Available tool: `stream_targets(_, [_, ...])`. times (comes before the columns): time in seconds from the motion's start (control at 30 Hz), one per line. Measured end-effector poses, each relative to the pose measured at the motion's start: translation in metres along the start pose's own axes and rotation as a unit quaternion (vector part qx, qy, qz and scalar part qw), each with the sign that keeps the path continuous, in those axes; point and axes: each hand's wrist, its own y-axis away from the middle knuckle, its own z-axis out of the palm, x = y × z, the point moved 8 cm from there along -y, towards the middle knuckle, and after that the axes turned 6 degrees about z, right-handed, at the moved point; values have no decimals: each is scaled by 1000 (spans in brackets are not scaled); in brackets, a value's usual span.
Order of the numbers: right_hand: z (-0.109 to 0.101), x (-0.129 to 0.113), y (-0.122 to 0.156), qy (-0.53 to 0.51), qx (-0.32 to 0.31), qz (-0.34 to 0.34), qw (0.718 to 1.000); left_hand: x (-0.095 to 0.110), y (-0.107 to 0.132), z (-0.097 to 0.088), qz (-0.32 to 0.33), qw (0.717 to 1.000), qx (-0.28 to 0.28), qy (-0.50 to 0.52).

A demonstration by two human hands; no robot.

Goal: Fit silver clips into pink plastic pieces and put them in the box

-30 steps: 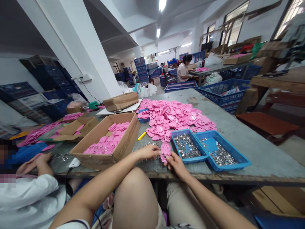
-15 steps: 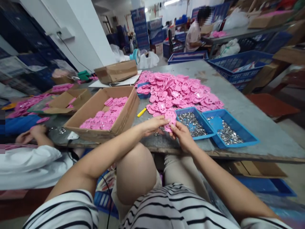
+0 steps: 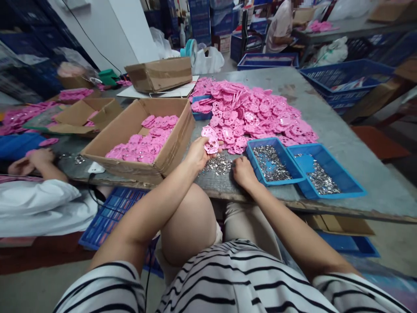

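My left hand is closed on a pink plastic piece with cut-out holes, raised a little above the table. Below and right of it lies a loose heap of small shiny metal parts. At the right edge of this heap rests my right hand, its fingers curled down toward the tabletop. Whatever sits between those fingertips is hidden. Just right of that hand stands a blue tray of small metal parts. Beyond both hands spreads a big pile of similar pink pieces.
A cardboard box with pink pieces stands to the left. Another blue tray holds metal parts at right. A co-worker's hands are at the far left. Another person sits behind, near blue crates.
My hands have come apart. The left has moved left with the pink piece, while the right has let go of it and dropped beside the metal heap. The view has tilted down.
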Motion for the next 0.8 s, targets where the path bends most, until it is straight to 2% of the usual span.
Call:
stream_targets(0.17, [4,1,-4,21,-13,10,1000,-12,-2,5,-30,998,-40,-49])
stream_targets(0.4, [5,3,-4,-4,-8,4,1000,-22,-2,13,-26,987,-93,-130])
stream_targets(0.63, [-2,18,-8,-114,5,35,993,-26,-2,14,-18,980,-109,-167])
stream_targets(0.8, [-1,18,-14,-239,-15,56,969,-29,-6,12,-2,970,-110,-214])
